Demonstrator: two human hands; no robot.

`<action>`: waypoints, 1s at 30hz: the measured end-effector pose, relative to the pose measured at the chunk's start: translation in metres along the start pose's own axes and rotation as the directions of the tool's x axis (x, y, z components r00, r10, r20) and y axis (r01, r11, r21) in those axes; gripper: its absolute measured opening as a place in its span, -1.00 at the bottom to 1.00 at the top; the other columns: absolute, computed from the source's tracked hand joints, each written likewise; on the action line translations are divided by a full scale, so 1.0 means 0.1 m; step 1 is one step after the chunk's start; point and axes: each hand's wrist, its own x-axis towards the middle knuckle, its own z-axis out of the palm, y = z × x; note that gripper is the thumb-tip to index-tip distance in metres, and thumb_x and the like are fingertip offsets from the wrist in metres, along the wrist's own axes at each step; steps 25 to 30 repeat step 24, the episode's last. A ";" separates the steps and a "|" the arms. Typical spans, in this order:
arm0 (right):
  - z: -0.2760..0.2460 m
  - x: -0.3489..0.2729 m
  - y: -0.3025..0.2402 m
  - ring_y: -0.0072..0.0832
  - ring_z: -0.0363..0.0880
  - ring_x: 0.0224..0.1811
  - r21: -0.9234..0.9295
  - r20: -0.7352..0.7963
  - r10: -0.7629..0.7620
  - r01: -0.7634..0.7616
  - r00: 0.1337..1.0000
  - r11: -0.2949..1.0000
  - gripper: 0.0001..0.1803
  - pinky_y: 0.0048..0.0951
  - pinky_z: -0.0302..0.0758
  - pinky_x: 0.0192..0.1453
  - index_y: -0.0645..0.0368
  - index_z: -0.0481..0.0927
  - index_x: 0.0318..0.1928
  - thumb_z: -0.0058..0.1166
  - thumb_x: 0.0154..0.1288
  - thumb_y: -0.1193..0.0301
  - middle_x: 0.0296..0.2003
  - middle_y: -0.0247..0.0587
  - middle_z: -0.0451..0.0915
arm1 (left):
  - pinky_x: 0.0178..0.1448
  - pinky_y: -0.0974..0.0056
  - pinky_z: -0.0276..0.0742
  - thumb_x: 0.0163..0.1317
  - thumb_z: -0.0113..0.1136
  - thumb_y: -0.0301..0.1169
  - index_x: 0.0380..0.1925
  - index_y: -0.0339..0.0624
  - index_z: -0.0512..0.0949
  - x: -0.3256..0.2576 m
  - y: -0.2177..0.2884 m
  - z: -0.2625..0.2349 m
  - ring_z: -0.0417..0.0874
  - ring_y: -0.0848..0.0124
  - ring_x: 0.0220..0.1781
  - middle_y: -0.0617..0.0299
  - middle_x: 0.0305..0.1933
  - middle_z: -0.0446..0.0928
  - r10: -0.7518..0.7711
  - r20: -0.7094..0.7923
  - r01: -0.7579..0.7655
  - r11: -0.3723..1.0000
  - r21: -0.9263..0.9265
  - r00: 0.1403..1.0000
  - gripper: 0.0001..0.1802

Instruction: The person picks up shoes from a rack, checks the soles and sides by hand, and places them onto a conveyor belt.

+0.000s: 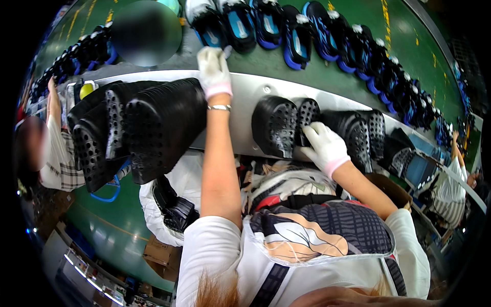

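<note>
My left hand, in a white glove, stretches forward past the edge of a light metal table. Its fingers are bent together just below the heel of a black and blue sneaker; what they hold, if anything, is hidden. My right hand, gloved too, rests by a small stack of black perforated insoles, thumb and forefinger apart with the fingertips at its edge. A thicker stack of black insoles stands left of that. More insole stacks lie right of my right hand, and a long row leans beside my left forearm.
Sneakers line the grey belt beyond the metal table. A white bag with black pieces lies below on the left, near a cardboard box. Other people work at both sides, one to the right.
</note>
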 end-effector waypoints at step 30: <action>-1.01 0.25 -0.25 -0.19 0.56 -0.16 0.212 -0.250 -0.189 0.244 0.950 0.946 -0.57 -0.28 0.52 -0.11 0.13 0.46 -0.13 0.27 -0.02 0.30 -0.20 -0.09 0.47 | 0.24 0.22 0.39 0.28 0.13 0.06 0.27 -0.37 0.28 -0.14 0.92 -0.56 0.51 0.30 0.17 -0.04 0.26 0.39 -0.257 0.662 0.693 0.451 -0.562 0.704 -0.22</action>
